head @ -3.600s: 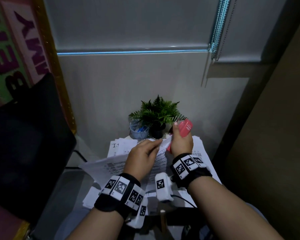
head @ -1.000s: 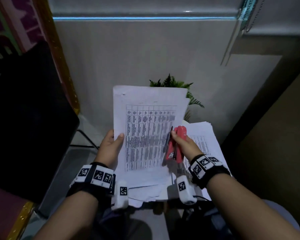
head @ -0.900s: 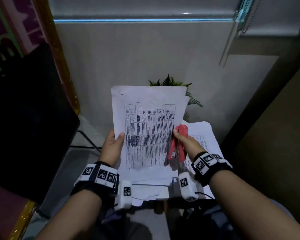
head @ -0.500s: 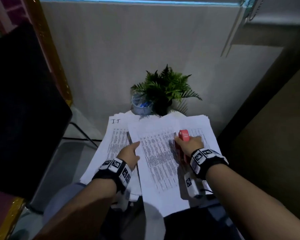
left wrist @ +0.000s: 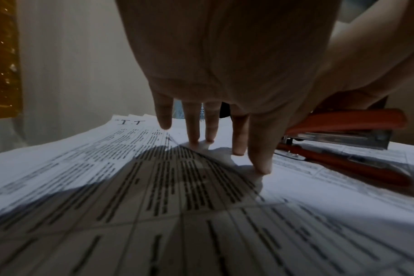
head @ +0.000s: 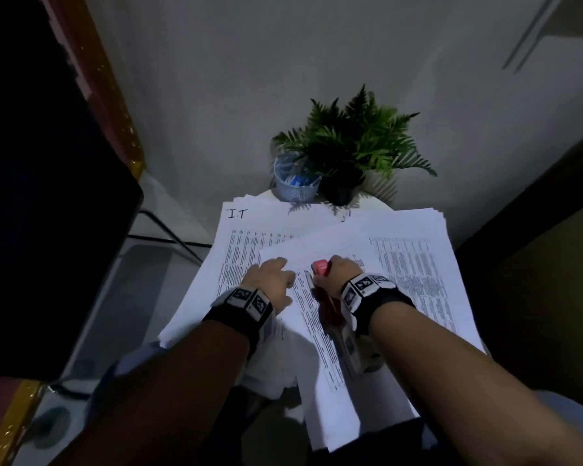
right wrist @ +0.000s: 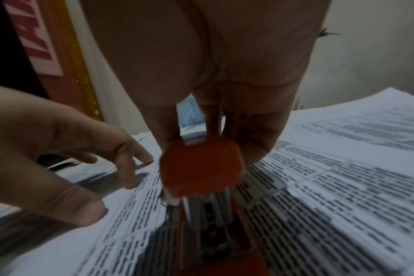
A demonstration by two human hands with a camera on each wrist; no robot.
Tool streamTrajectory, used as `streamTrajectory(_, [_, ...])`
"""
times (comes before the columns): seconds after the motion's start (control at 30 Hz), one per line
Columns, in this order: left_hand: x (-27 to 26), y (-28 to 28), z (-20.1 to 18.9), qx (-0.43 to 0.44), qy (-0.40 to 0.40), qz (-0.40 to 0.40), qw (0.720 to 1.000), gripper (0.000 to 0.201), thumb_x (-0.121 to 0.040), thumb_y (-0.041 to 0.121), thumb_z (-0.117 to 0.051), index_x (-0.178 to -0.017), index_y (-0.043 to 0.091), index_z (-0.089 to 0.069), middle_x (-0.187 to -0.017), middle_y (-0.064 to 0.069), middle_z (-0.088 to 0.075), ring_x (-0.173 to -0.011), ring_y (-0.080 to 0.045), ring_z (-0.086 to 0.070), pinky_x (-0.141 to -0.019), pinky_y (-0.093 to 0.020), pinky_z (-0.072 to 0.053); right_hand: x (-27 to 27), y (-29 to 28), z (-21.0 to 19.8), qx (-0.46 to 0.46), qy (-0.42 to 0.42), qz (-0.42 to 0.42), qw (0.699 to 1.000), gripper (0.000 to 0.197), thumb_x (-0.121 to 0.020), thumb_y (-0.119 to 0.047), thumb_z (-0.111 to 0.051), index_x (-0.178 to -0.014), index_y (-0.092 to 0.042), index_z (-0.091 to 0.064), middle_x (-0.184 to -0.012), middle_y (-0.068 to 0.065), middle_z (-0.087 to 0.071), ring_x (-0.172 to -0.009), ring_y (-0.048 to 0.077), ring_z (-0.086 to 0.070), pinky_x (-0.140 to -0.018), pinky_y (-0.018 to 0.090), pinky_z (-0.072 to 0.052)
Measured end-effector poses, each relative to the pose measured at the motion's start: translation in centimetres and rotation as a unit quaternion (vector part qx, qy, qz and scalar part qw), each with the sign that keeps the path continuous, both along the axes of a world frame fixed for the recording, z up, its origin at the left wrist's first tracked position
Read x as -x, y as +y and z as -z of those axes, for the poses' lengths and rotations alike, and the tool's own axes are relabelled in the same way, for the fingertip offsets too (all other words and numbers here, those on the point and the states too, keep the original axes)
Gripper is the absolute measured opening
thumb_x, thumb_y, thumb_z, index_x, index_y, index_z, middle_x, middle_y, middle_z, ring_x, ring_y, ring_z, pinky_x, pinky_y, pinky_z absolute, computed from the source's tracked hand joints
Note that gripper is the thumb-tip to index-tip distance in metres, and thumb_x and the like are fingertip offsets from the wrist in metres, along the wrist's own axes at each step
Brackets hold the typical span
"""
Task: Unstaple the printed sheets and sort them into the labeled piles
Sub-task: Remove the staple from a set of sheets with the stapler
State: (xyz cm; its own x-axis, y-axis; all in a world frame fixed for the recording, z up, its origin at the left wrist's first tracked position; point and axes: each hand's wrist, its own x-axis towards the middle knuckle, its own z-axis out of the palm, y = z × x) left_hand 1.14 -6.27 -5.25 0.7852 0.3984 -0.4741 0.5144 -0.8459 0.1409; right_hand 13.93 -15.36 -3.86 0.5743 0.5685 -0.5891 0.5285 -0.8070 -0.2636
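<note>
With the left hand (head: 272, 282) spread on the loose sheet (head: 320, 327) and the right hand (head: 338, 274) gripping the stapler (right wrist: 201, 170), the sheet may slide.

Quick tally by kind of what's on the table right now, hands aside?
Paper piles: 2, the I.T pile and the right pile
Loose printed sheet: 1
Red stapler: 1
Potted fern: 1
Blue mesh cup: 1
Total: 6
</note>
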Motion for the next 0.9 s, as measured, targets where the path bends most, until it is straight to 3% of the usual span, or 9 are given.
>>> streamTrajectory(0.13, [-1.2,0.9,0.0,0.03,0.061,-0.004,0.998,0.076,-0.089,0.035,-0.06,-0.149,0.024,-0.016,-0.16,0.001,-0.002,-0.143,-0.025,-0.018,-0.111,-0.044,-0.027,0.2,0.5,1.4,-0.032,-0.011,-0.007,0.999,0.045,-0.096,-0.037,-0.045,-0.127,-0.005,-0.038,-0.127,0.02,-0.05,-0.113,0.035,-0.053,-0.085,0.036,-0.041])
streamTrajectory(0.2, [-1.7,1.0,-0.2,0.021,0.094,0.01,0.995,0.084,-0.09,0.038,-0.059,-0.151,0.025,-0.005,-0.16,-0.001,0.002,-0.144,-0.027,-0.013,-0.111,-0.046,-0.027,0.2,0.7,1.7,-0.035,-0.015,-0.006,0.999,0.047,-0.096,-0.04,-0.041,-0.13,-0.007,-0.035,-0.127,0.022,-0.047,-0.109,0.038,-0.054,-0.084,0.037,-0.041])
streamTrajectory(0.37, [-2.4,1.4,-0.4,0.035,0.119,0.015,0.992,0.088,-0.088,0.038,-0.063,-0.151,0.025,-0.003,-0.159,0.002,0.007,-0.143,-0.029,-0.01,-0.109,-0.048,-0.032,0.0,2.3,2.1,-0.039,-0.025,-0.008,0.999,0.049,-0.097,-0.039,-0.039,-0.136,-0.01,-0.03,-0.13,0.024,-0.039,-0.106,0.041,-0.056,-0.082,0.039,-0.043])
streamTrajectory(0.63, [-1.8,1.5,0.3,0.003,0.077,0.039,0.996,0.089,-0.083,0.043,-0.067,-0.15,0.024,-0.011,-0.159,-0.002,-0.002,-0.139,-0.032,-0.02,-0.104,-0.05,-0.039,-0.4,3.1,2.9,-0.044,-0.03,-0.02,0.998,0.047,-0.097,-0.037,-0.04,-0.134,-0.01,-0.03,-0.127,0.023,-0.039,-0.103,0.042,-0.056,-0.08,0.041,-0.045])
streamTrajectory(0.9, [-1.7,1.6,0.7,0.019,0.054,0.03,0.998,0.087,-0.083,0.04,-0.067,-0.15,0.028,-0.013,-0.159,-0.008,-0.004,-0.139,-0.034,-0.02,-0.107,-0.048,-0.034,-0.6,2.7,3.4,-0.067,-0.049,-0.042,0.996,0.044,-0.097,-0.038,-0.04,-0.13,-0.01,-0.033,-0.122,0.021,-0.043,-0.1,0.04,-0.057,-0.072,0.036,-0.04])
